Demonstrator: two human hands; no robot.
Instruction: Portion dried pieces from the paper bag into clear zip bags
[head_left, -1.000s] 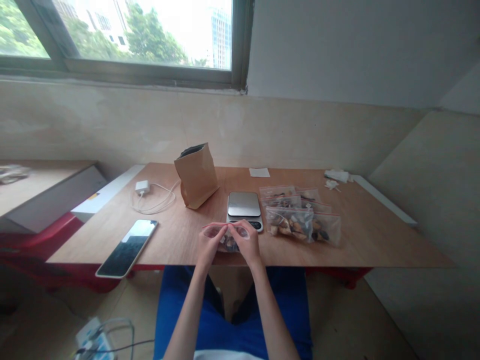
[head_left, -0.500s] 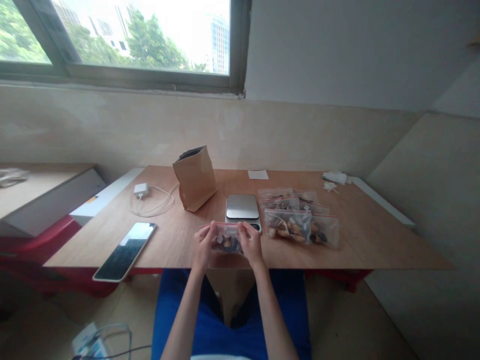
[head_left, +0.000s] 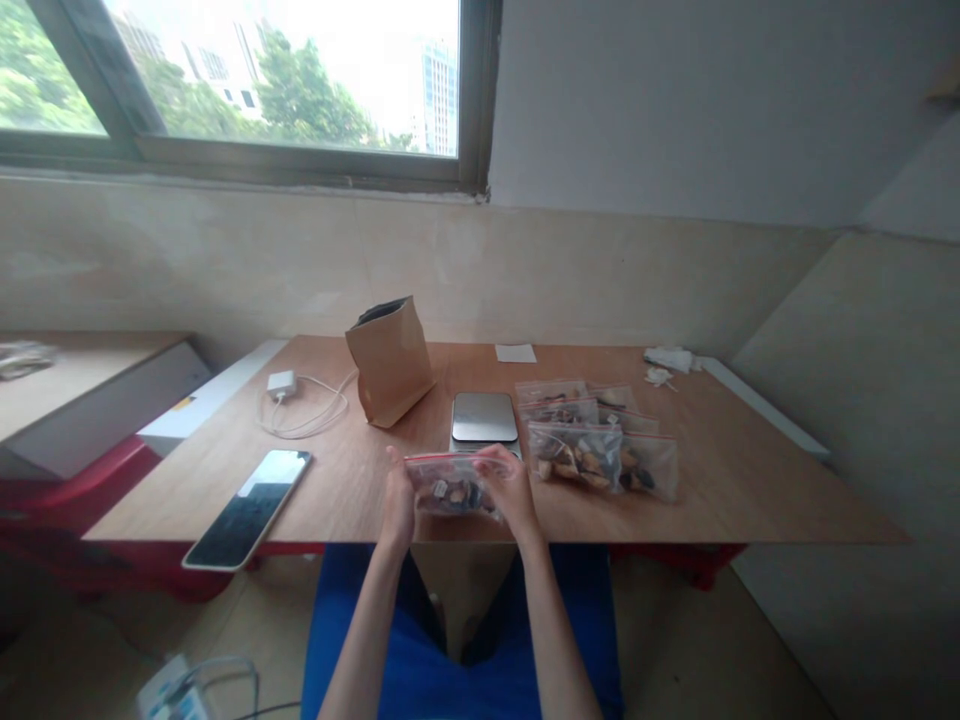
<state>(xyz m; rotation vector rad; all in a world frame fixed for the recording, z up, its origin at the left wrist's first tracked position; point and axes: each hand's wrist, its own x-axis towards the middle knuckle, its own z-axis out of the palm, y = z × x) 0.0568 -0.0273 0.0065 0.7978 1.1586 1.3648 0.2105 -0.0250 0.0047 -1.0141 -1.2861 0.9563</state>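
Observation:
Close to the table's front edge, a clear zip bag point(head_left: 454, 492) with a red seal strip hangs between my hands. Dark and brown dried pieces and a small pale packet show through its side. My left hand point(head_left: 398, 500) holds the bag's left end, its thumb pointing up. At the top right, my right hand point(head_left: 508, 488) pinches the bag near the red strip. Just behind the bag sits a kitchen scale point(head_left: 484, 417) with a silver plate, its front part hidden by the bag and my right hand.
Several filled zip bags point(head_left: 576, 456) lie right of the scale. A brown paper bag point(head_left: 393, 362) stands open at its left. Further left are a phone point(head_left: 249, 508) overhanging the front edge and a white charger point(head_left: 282, 384) with cable. White paper point(head_left: 516, 353) lies at the back.
My left hand has slid from the top strip to the bag's left end. The right hand has shifted slightly right along the seal, and more of the bag's front shows.

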